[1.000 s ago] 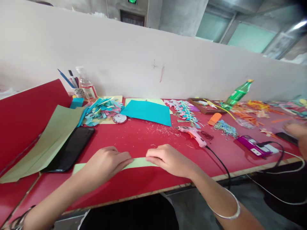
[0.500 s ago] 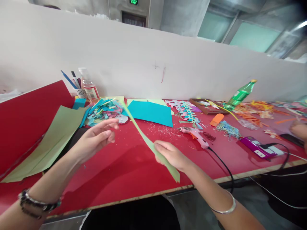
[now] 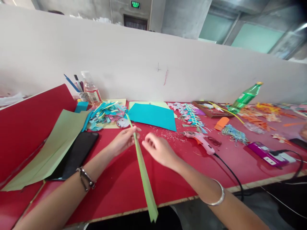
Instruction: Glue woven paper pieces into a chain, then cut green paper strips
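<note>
A long, narrow green paper strip runs from near the pile of cut strips down past the table's front edge, with a lengthwise crease and a wider lower end. My left hand pinches it near its upper, thinner part. Just right of the strip is my right hand, its fingers curled in and apart from the paper; whether anything lies inside them is hidden. Beyond both hands a turquoise paper sheet lies over paler sheets. A heap of coloured paper strips sits behind my left hand.
A pink glue gun with a black cord lies to the right, near a purple power strip. A black phone is partly under green paper at left. Farther back stand a clear bottle and a tilted green bottle.
My left hand has moved right and taken hold of the green strip. My right hand has let go of it and shifted slightly left. The strip's lower end has swung left and toward me.
</note>
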### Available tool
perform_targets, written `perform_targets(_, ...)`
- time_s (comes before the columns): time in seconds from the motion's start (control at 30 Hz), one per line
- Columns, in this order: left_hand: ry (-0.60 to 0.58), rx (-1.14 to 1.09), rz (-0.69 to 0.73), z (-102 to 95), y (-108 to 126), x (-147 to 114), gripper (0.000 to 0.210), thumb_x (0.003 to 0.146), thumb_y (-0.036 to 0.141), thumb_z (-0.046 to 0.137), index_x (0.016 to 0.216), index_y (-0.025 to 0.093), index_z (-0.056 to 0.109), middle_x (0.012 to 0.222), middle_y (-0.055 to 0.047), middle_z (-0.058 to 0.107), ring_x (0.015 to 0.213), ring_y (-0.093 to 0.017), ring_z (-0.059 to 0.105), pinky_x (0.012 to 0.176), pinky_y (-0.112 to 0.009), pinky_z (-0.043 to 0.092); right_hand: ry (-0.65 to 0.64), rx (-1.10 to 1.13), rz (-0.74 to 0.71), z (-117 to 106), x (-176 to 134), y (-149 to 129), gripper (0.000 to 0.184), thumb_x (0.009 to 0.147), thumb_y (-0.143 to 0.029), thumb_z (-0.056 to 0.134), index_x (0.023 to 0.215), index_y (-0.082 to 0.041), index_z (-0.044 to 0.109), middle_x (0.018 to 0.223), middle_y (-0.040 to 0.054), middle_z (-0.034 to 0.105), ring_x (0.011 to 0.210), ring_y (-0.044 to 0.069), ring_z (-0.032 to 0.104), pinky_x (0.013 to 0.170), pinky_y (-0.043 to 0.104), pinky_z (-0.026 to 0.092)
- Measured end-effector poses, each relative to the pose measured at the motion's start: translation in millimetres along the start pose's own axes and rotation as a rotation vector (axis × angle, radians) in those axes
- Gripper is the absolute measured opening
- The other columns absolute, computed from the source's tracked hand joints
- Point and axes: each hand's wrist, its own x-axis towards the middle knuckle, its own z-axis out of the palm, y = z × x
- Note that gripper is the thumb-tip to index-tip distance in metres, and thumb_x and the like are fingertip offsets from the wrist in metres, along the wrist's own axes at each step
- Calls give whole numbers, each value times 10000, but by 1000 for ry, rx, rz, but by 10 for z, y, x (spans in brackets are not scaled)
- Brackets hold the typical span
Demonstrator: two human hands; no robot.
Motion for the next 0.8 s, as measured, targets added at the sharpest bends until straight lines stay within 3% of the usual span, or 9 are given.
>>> perform_targets(0.03, -52, 42, -22, 30, -52, 7, 365, 656, 488, 624, 729, 137, 560, 562, 33, 536, 462, -41, 437, 458, -162, 332, 95, -15, -23, -35, 89, -1, 247, 798, -443, 458, 777, -197, 444, 665, -32, 488, 589, 93, 463, 540, 224, 332)
perform_targets(0.1, -160, 172, -37, 87, -147, -11, 379, 683, 511, 582, 656, 139, 514, 539, 30, 538, 425, -41, 424, 437, -176, 314, 149, 65, -17, -59, 253, 16, 279, 777, -472, 475, 816, -202, 418, 687, -39, 462, 612, 96, 452, 555, 225, 341)
perform_targets(0.23, -299, 342, -27, 142, -245, -104, 395, 697, 544, 537, 668, 154, 483, 551, 33, 538, 404, -55, 432, 437, -206, 321, -12, 322, -9, 47, 388, 120, 250, 766, -425, 511, 797, -198, 412, 689, -45, 420, 611, 86, 431, 562, 220, 346)
perform_targets(0.6, -322, 362, -28, 143, -200, -161, 386, 739, 541, 486, 649, 167, 446, 546, 50, 473, 424, -53, 405, 446, -204, 329, -104, 684, 123, 157, 305, 294, 290, 711, -441, 579, 710, -186, 439, 595, -62, 425, 541, 70, 407, 522, 213, 335)
perform_targets(0.8, -263, 358, -39, 167, -204, -178, 380, 747, 544, 466, 688, 169, 470, 540, 44, 501, 420, -61, 413, 474, -219, 346, -91, 663, 125, 156, 302, 293, 242, 737, -404, 536, 682, -181, 460, 583, -56, 446, 521, 68, 418, 509, 213, 338)
